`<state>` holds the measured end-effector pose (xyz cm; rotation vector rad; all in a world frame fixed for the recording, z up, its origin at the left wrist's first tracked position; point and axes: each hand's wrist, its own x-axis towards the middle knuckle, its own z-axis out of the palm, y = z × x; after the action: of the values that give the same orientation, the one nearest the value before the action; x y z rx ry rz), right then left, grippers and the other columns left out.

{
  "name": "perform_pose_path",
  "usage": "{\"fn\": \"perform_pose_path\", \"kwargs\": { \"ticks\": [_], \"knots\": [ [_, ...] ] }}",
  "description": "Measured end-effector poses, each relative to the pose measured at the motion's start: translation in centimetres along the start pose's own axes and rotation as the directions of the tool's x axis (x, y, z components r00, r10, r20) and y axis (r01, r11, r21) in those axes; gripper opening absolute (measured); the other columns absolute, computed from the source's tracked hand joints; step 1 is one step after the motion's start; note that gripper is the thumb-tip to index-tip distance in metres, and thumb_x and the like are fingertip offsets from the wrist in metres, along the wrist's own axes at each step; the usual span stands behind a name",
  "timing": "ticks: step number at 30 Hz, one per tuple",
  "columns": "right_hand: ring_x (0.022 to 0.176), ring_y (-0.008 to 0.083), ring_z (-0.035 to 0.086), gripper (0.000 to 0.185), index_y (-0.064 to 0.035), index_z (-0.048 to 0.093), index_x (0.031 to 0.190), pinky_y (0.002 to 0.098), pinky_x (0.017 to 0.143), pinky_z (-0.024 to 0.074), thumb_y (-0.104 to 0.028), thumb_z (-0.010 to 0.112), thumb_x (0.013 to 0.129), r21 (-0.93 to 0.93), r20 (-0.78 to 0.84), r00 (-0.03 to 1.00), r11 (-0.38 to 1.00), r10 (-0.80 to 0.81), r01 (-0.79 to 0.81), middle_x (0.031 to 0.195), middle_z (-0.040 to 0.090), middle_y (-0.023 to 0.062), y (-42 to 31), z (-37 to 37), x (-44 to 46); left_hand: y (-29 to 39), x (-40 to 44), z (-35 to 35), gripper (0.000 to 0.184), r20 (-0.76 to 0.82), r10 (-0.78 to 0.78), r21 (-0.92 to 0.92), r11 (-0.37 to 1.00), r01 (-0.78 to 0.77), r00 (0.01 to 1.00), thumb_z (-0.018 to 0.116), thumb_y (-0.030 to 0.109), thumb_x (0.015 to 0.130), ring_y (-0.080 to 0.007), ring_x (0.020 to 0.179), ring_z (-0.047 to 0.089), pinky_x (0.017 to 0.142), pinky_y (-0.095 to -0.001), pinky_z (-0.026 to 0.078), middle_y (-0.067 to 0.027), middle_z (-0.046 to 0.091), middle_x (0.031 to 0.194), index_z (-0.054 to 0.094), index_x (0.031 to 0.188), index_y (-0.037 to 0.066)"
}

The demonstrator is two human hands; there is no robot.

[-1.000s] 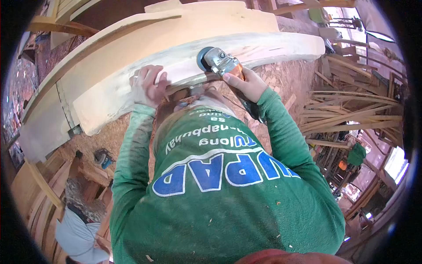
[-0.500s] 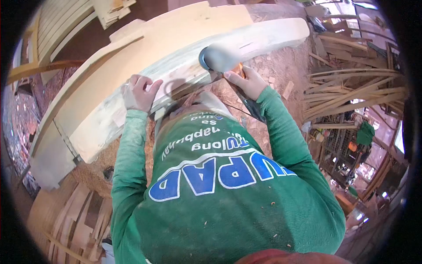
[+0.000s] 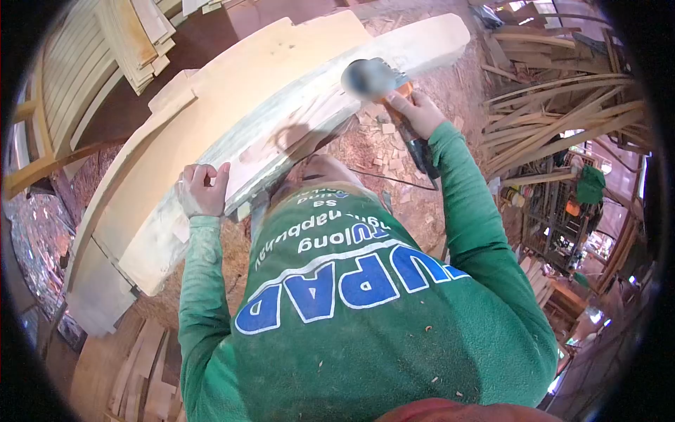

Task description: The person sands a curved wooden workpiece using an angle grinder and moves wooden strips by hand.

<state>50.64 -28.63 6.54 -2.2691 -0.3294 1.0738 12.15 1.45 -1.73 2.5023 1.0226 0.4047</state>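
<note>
A long curved wooden piece (image 3: 316,95), pale and streaked with grey, crosses the upper half of the view. My left hand (image 3: 204,190) rests on its left part, fingers loosely bent and thumb apart, grasping nothing. An angle grinder (image 3: 404,95) with an orange and black body is in my right hand (image 3: 420,112), whose fingers are wrapped round it. The grinder's head and round disc look blurred, over the near edge of the curved piece; whether they touch it I cannot tell.
Wood chips (image 3: 390,151) litter the ground beyond my green shirt, and a dark cord (image 3: 394,180) runs there. Long thin strips (image 3: 569,126) are piled at the right. Stacked boards (image 3: 130,35) lie at the upper left, more planks (image 3: 144,366) at the lower left.
The view has turned, and the curved piece now slants more steeply. My left hand has slid left and down along it. My right hand has moved the grinder right and slightly up.
</note>
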Motion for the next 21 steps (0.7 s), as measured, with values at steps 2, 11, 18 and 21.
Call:
{"fn": "perform_pose_path", "kwargs": {
  "ticks": [2,11,18,21],
  "knots": [
    [0.087,0.0168,0.069,0.079,0.0051,0.07,0.122,0.0326,0.081,0.0556,-0.068,0.072,0.092,0.104,-0.046,0.999,0.995,0.003,0.001,0.103,0.074,0.0099,0.5,-0.9,0.3,-0.1,0.0,0.1,0.038,0.002,-0.008,0.002,1.0,0.008,1.0,0.088,0.04,0.081,-0.0236,0.076,0.058,0.074,-0.0424,0.043,0.0005,0.057,0.077,0.06,0.07,0.017],
    [0.094,0.0197,0.071,0.055,-0.0019,0.075,0.123,0.035,0.085,0.0561,-0.052,0.064,0.103,0.019,0.028,0.928,0.928,-0.372,0.372,0.099,0.077,0.0136,-2.3,6.4,-2.8,-0.6,-0.3,0.5,0.041,-0.023,-0.026,-0.003,1.0,0.026,0.999,0.089,0.038,0.082,-0.0209,0.07,0.057,0.073,-0.0417,0.043,0.0009,0.056,0.076,0.058,0.066,0.016],
    [0.102,0.0314,0.074,0.076,0.0017,0.069,0.129,0.0412,0.092,0.0575,-0.065,0.071,0.092,-0.072,0.113,0.973,0.975,-0.201,0.21,0.108,0.077,0.0225,-2.2,9.0,-3.9,-0.5,-0.2,1.2,0.039,-0.028,-0.079,-0.168,0.983,0.073,0.996,0.089,0.032,0.086,-0.0148,0.059,0.05,0.059,-0.0338,0.043,-0.0014,0.054,0.079,0.059,0.072,0.012],
    [0.102,0.0312,0.074,0.085,0.0025,0.07,0.127,0.0411,0.092,0.0572,-0.073,0.07,0.088,-0.009,0.005,0.984,0.984,-0.178,0.178,0.108,0.077,0.0228,-3.7,4.0,-4.5,-1.5,-0.5,2.0,0.037,-0.061,-0.061,-0.186,0.981,0.049,0.996,0.088,0.031,0.087,-0.0135,0.057,0.049,0.057,-0.0328,0.043,-0.0014,0.053,0.081,0.059,0.074,0.011]
  ]
}}
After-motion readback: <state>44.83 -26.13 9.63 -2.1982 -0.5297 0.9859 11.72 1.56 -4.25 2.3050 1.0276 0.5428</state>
